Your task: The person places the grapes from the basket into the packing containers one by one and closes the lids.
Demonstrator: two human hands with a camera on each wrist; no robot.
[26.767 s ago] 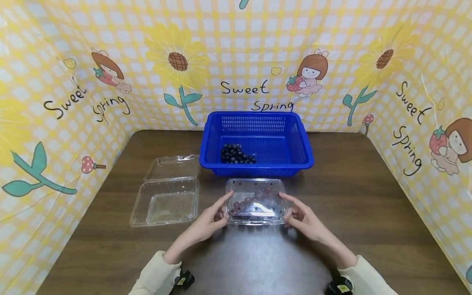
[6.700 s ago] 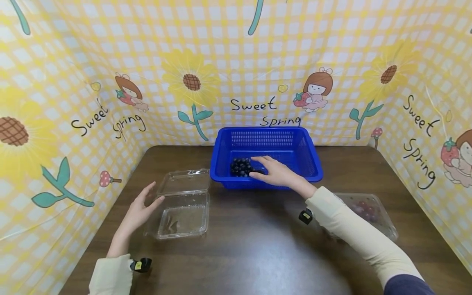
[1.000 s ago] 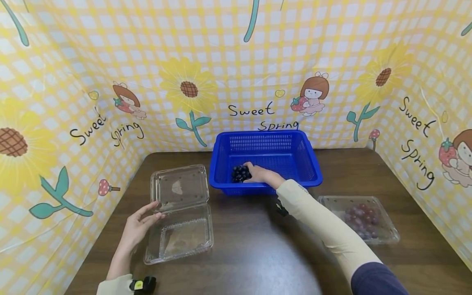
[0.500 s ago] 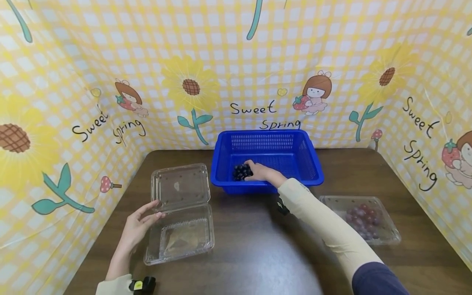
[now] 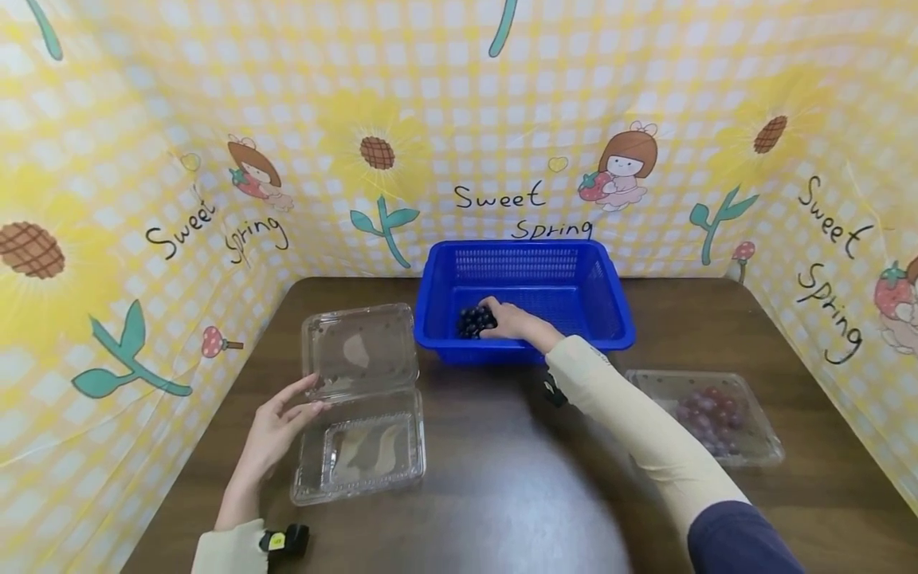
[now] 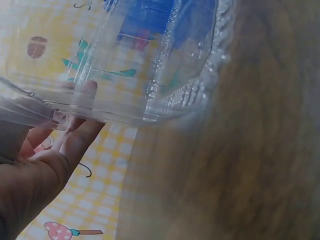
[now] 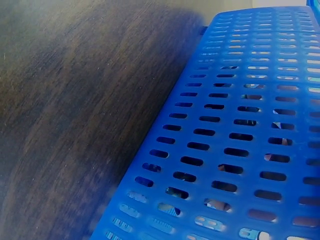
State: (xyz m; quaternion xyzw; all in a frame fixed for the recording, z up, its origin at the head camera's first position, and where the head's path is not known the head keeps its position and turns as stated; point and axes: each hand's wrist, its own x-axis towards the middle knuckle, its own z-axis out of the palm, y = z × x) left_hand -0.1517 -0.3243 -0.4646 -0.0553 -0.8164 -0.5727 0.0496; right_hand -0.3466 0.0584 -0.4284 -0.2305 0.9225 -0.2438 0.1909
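Head: Red grapes in the closed box, lid apparently down; judged done. Dark grapes in the basket, left side; right hand curled round them, not lifted clear. Open box on the table, nothing inside; judged outstanding, along with the dark grapes. Left hand pinches its left edge near the hinge.

Left wrist: thumb and fingers at the clear rim, partly through plastic.

Right wrist: slotted basket wall; grip cannot be told here.
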